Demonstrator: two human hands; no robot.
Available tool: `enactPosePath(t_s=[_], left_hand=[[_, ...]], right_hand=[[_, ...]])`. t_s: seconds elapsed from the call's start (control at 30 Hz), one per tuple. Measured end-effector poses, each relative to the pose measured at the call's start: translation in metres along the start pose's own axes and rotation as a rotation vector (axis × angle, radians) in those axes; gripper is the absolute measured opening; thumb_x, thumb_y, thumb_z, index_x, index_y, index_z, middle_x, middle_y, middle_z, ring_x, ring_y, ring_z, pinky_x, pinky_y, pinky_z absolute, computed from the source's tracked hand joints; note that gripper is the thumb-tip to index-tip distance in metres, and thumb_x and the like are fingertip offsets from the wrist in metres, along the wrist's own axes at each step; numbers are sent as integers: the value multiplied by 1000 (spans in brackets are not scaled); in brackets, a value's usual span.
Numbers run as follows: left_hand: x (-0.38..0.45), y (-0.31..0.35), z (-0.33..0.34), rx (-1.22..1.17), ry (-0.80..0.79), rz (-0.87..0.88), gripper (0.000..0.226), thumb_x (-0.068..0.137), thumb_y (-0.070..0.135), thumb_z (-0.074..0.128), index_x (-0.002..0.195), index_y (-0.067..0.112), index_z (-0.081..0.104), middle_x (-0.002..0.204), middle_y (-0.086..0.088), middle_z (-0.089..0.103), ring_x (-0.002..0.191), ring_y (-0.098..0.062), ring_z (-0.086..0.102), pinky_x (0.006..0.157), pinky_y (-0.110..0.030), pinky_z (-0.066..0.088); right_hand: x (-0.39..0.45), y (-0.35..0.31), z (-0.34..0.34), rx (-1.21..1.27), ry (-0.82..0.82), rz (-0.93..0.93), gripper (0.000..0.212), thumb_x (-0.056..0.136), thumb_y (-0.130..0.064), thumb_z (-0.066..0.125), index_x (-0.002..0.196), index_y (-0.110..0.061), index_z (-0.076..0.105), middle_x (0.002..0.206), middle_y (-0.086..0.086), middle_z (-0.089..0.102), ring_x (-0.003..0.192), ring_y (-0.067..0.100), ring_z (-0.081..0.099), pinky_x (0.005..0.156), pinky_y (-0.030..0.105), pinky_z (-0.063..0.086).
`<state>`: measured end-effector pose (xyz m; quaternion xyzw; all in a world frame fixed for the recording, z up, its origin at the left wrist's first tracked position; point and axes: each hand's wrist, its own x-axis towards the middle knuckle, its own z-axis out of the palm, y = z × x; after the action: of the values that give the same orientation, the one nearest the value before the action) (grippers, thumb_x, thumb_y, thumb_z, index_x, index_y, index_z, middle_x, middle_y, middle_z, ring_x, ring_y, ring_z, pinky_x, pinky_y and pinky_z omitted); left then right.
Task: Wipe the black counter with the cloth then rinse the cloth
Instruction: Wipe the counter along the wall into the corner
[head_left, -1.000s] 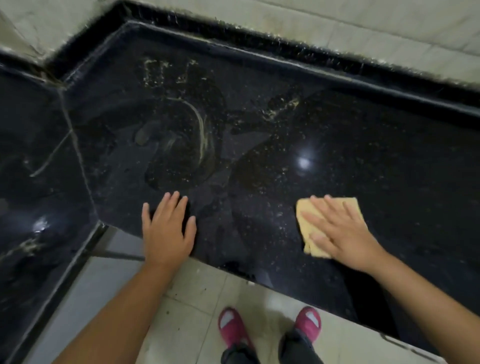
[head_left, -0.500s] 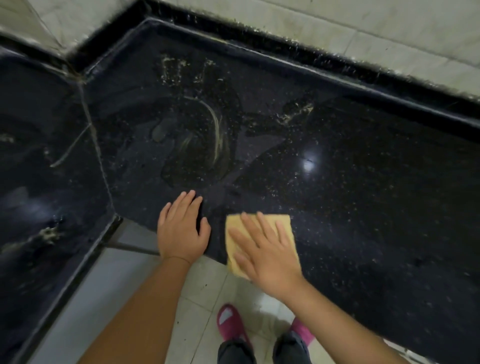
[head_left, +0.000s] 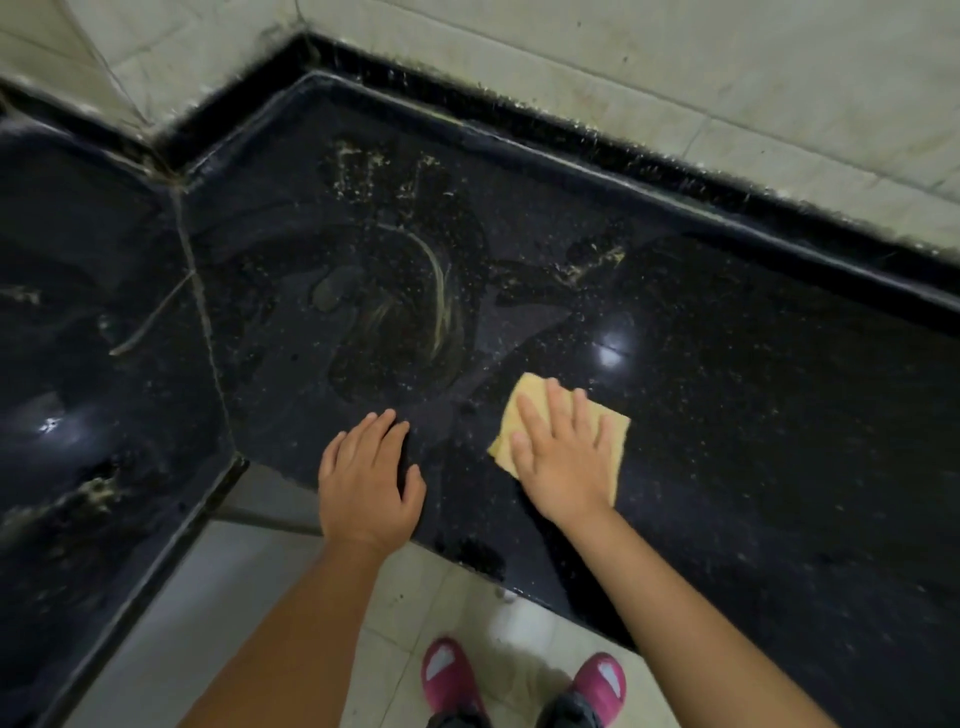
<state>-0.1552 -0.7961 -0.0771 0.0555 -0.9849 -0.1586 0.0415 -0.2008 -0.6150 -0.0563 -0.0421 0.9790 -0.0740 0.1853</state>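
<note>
The black counter (head_left: 727, 389) fills most of the view — it is shiny, speckled, and bent at a corner. It is marked with pale smears and dried swirls near the middle, and a bright spot of light is seen on it just beyond the cloth. A pale tiled wall (head_left: 571, 62) is seen behind the counter, past a raised black edge. A light tiled floor (head_left: 395, 623) is seen below the front edge.

The left hand (head_left: 366, 483) is laid flat on the counter near the front edge, with the fingers straight and close together and the thumb held out to the side. Nothing is held by it. The right hand (head_left: 563, 462) is pressed flat on top of the yellow cloth (head_left: 613, 431), with the fingers spread out. The cloth is folded and lies on the counter just to the right of the left hand — only its edges and corners are seen around the hand.

Two pink slippers (head_left: 447, 675) are seen on the floor at the bottom.
</note>
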Motion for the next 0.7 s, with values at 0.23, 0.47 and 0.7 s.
enactPosePath(t_s=[0.23, 0.47, 0.7], left_hand=[[0, -1, -4, 14, -12, 35, 49, 75, 32, 37, 100, 3, 68, 109, -14, 67, 100, -31, 64, 93, -40, 31], [-1, -2, -11, -22, -49, 89, 44, 74, 25, 47, 105, 0, 65, 109, -19, 66, 100, -36, 64, 82, -56, 46], [-20, -36, -24, -82, 61, 116, 46, 81, 24, 37, 120, 4, 50, 114, -28, 60, 103, -46, 58, 79, -58, 47]], right_hand=[[-62, 20, 32, -227, -4, -361, 49, 98, -46, 4, 133, -36, 36, 147, -4, 36, 138, 22, 20, 107, 38, 11], [-50, 67, 6, -151, 81, -158, 77, 82, -65, -12, 145, -33, 18, 155, -5, 7, 143, 24, 16, 112, 40, 8], [16, -37, -7, 121, 44, 161, 50, 99, -41, 17, 147, -31, 6, 157, -2, -11, 144, 26, -13, 114, 48, -6]])
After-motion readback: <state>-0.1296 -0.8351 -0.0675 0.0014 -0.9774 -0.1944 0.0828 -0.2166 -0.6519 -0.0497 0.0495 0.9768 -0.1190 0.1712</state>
